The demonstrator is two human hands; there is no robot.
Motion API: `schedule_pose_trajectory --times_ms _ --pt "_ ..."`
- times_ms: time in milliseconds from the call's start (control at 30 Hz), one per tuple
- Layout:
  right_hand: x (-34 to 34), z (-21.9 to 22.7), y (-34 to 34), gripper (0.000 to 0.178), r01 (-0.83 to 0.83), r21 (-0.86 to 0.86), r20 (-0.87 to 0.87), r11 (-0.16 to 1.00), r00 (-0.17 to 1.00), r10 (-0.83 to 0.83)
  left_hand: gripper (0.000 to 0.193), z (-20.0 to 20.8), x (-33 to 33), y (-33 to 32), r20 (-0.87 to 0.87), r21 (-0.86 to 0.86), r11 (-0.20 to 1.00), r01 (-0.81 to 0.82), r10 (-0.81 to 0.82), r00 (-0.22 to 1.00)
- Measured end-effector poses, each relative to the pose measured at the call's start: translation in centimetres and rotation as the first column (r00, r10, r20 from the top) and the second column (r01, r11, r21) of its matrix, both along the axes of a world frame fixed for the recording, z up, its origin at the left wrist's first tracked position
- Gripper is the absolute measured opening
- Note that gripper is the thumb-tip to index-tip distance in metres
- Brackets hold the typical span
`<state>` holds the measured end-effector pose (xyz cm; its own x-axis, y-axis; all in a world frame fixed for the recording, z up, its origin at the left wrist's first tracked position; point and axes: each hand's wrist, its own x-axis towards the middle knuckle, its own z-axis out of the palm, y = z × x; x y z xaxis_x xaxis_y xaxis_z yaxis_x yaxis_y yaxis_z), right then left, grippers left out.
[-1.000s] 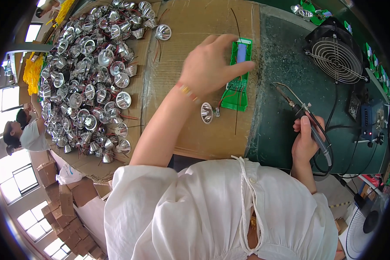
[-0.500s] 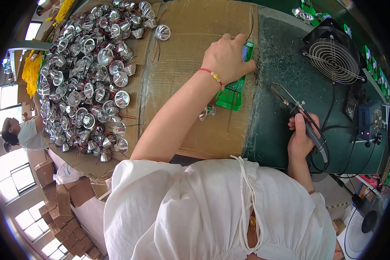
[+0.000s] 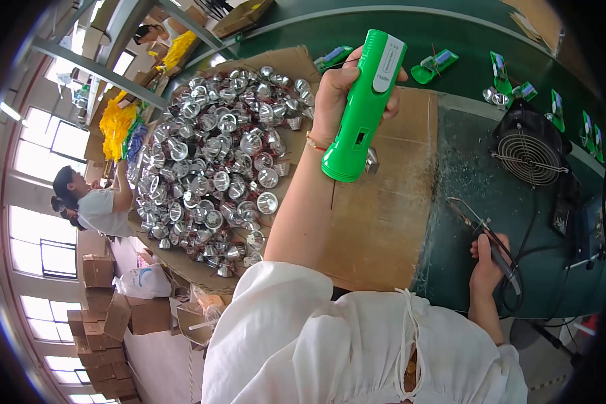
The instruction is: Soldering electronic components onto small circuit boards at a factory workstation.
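Note:
My left hand (image 3: 331, 97) is closed around a green plastic flashlight body (image 3: 357, 131), lifted above the table. Its outside faces up, with a pale label panel and a small rectangular slot; a thin wire hangs below its lower end. Part of a silver reflector cup (image 3: 372, 161) shows beside it. At the right, my right hand (image 3: 486, 266) grips a soldering iron (image 3: 498, 254), its bent tip pointing up and left over the dark green tabletop (image 3: 444, 269). A brown cardboard sheet (image 3: 377, 236) lies between my hands.
A big heap of silver reflector cups (image 3: 215, 155) with wires covers the left side. A black fan with a round grille (image 3: 528, 160) stands at right, near a blue box (image 3: 589, 229). Several green flashlight parts (image 3: 434, 66) lie along the far belt. Co-workers (image 3: 97, 202) sit at left.
My left hand has raised the green body off the cardboard and turned its outer side up. The view has shifted, showing more of the far belt. My right hand still holds the soldering iron.

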<state>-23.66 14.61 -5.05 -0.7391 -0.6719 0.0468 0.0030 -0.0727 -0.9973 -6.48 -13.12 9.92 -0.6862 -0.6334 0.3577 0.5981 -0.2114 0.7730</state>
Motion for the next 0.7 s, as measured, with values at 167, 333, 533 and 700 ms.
schedule_pose_trajectory --times_ms 167,333,533,700 --pt "0.1 -0.1 0.1 0.016 0.000 0.002 0.029 1.000 1.000 0.000 0.060 1.5 -0.1 0.6 0.033 -0.135 0.989 -0.066 0.071 0.997" --pt "0.1 0.1 0.2 0.016 -0.013 0.002 0.046 1.000 0.999 0.013 0.062 1.4 -0.6 1.6 0.094 -0.192 0.970 -0.146 0.166 0.982" --pt "0.1 0.3 0.1 0.018 -0.030 0.010 0.071 0.999 0.997 0.030 0.052 -0.1 -1.2 0.8 -0.006 0.088 0.996 0.027 -0.027 1.000" --pt "0.2 0.7 0.2 0.018 -0.052 0.024 0.069 0.998 0.996 0.050 0.051 -1.6 -2.7 0.6 -0.170 0.251 0.942 0.224 -0.185 0.968"
